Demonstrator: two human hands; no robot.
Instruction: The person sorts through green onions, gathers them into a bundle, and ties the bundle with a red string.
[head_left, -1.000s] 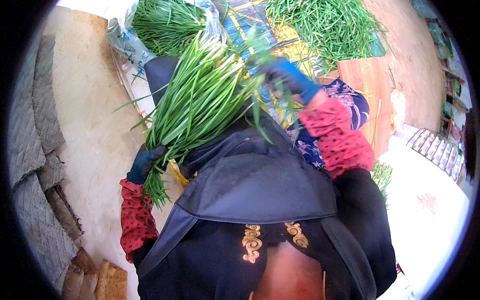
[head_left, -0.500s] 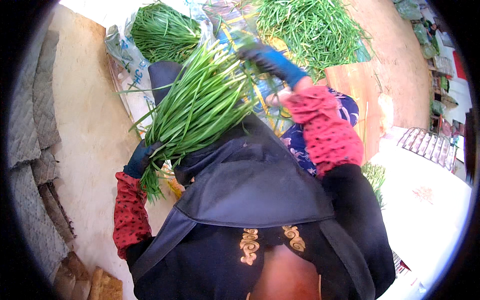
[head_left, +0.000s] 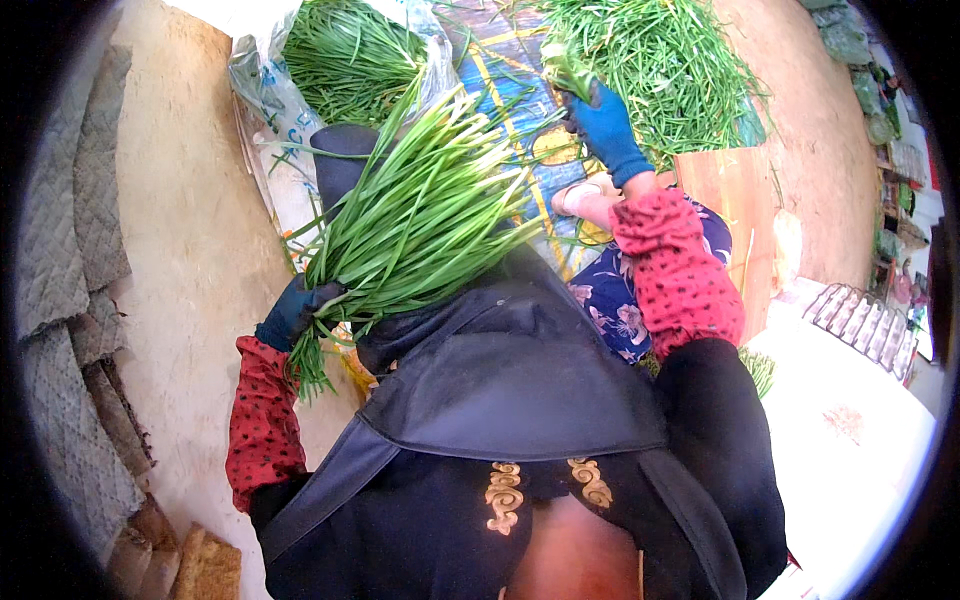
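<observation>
A large bunch of green garlic chives (head_left: 410, 215) lies slanted over the black apron (head_left: 510, 390) on my lap, its pale stem ends toward the upper right. Wrapped round its leafy lower end is my left hand (head_left: 298, 310), in a dark blue glove. My right hand (head_left: 603, 125), gloved in blue, is away from the bunch at the upper right and pinches a small tuft of chives (head_left: 567, 72). Just beyond that hand spreads a loose heap of chives (head_left: 655, 75). Its fingertips are partly hidden.
A clear plastic bag (head_left: 262, 75) with more chives (head_left: 350, 60) stands at the upper left. Under the heap lies a blue and yellow printed sheet (head_left: 510, 90). A wooden board (head_left: 725, 215) is on the right, near a wire rack (head_left: 862, 325). Grey quilted padding (head_left: 75, 400) lines the far left.
My right hand has swung outward to the right, away from the bunch, and the small tuft in it now shows clearly. My left hand keeps its hold on the bunch.
</observation>
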